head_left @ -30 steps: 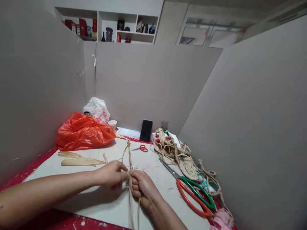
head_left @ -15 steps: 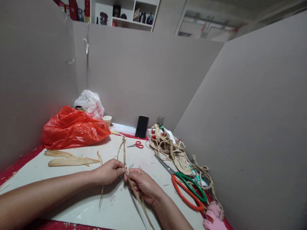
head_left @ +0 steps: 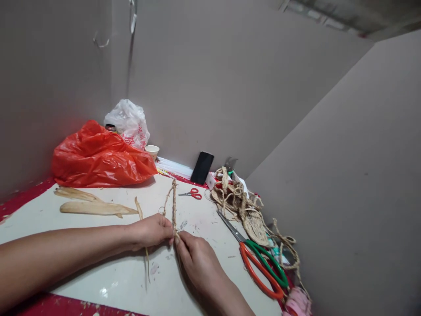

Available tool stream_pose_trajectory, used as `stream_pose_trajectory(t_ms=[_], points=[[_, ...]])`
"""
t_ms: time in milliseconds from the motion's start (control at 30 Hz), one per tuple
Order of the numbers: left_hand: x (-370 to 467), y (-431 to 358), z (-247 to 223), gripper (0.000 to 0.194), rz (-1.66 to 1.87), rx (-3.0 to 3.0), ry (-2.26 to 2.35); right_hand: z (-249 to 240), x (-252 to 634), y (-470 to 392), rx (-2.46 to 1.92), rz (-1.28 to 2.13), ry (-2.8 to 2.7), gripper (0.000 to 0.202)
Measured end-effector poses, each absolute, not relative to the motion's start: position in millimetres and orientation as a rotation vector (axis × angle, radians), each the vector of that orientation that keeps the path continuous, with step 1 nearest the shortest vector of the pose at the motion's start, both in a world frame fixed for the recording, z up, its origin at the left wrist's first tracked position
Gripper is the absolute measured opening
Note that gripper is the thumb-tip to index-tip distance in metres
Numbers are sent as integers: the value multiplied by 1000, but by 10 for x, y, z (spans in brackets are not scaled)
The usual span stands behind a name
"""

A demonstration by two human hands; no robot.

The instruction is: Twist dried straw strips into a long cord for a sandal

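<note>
The cord is held upright in view over the middle of the white board, its near end pinched in both hands. By the left hand it is gripped from the left, with thumb and fingertips drawn narrowly together; by the right hand it is gripped just below, under a straightened thumb, and whatever is enclosed in the palm is hidden. At the far end of the cord a thinner strand is joined and is slanted off to the left. A strip is crossed by the left wrist, and two broad leaves are laid farther left. Small scissors with red handles are placed to the right of the cord's far end. To the right of the right hand, large shears are set down with their tips pointed away, and a tangle of braids is heaped just beyond them. A phone is propped at the back wall. At the back left, a cup is seen beside a white bag, which is partly covered by a red bag.
</note>
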State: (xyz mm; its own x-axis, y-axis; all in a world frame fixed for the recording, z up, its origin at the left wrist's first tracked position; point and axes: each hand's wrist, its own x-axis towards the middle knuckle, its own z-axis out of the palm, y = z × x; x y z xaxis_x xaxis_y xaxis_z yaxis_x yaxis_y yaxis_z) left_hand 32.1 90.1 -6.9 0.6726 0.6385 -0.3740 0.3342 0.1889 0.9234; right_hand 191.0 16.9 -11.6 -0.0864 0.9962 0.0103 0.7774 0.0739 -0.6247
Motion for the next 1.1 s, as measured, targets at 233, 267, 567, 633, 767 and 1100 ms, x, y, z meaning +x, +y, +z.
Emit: stream_pose_trajectory(t_ms=[233,267,567,633,767,1100], points=[[351,857,-133,27,371,1511,898,-6,1881,178,-1637,1036,-1571,31],[353,855,-142,27,388,1494,875,-15,1854,173,-1615,1098,-1523,30],[312,806,-78,23,420,1363,850,-191,1581,-25,-1800,780,-1802,27],[299,801,-65,24,439,1363,842,-123,1584,-68,-1823,768,-1906,26],[276,813,-61,22,430,1298,813,94,1741,-53,-1679,995,-1863,35],[234,848,-53,28,394,1254,724,19,1827,330,-1431,1527,-1292,41]])
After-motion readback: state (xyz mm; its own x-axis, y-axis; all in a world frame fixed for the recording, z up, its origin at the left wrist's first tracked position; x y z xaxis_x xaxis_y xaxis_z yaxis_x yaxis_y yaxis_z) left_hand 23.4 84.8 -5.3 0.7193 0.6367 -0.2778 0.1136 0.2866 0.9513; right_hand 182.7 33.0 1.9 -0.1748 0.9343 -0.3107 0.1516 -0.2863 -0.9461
